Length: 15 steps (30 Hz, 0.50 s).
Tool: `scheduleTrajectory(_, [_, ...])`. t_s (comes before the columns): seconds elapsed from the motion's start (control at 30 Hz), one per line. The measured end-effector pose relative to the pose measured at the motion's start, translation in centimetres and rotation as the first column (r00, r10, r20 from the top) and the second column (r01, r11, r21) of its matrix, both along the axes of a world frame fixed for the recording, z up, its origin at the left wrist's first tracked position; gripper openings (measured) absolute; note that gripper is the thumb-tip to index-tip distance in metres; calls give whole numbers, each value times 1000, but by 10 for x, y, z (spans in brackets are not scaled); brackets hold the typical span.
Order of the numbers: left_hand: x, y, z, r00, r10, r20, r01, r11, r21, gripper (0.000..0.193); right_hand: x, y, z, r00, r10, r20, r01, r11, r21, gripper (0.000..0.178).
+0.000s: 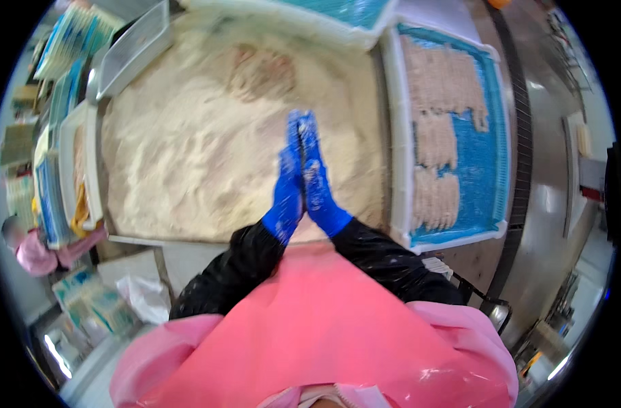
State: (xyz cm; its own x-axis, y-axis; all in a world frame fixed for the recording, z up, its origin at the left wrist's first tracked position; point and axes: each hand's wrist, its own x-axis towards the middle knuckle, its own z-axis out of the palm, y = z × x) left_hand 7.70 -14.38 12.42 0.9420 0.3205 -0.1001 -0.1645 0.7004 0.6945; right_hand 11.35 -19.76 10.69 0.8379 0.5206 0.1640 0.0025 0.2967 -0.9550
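My left hand [287,190] and my right hand [317,187], both in blue gloves dusted with crumbs, are held palm to palm above the middle of a large tray of pale breading [181,156]. Their fingers stretch out straight, pointing away from me. A narrow dark gap shows between the palms; whether anything thin lies there is hidden. Beyond my fingertips, a pinkish-brown clump of food pieces [263,73] lies partly buried in the breading. To the right, coated strips [443,78] lie in rows on the blue liner [477,183] of a white tray [401,143].
Another blue-lined white tray [303,20] stands at the far edge. A clear bin [135,54] sits at the far left corner, with a white tub [94,163] nearer. At left, another person's pink sleeve [79,248] reaches toward it. Stacked trays [72,44] stand behind.
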Motion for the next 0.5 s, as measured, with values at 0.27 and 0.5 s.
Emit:
scheduleTrajectory(0.27, [61, -64, 33, 996, -42, 82, 5, 916, 401, 72, 39, -63, 46, 986, -28, -164, 49, 991, 125, 72])
scheduleTrajectory(0.5, [117, -121, 40, 959, -176, -222, 249, 896, 366, 59, 103, -160, 32, 712, 199, -673, 371, 707, 602, 62])
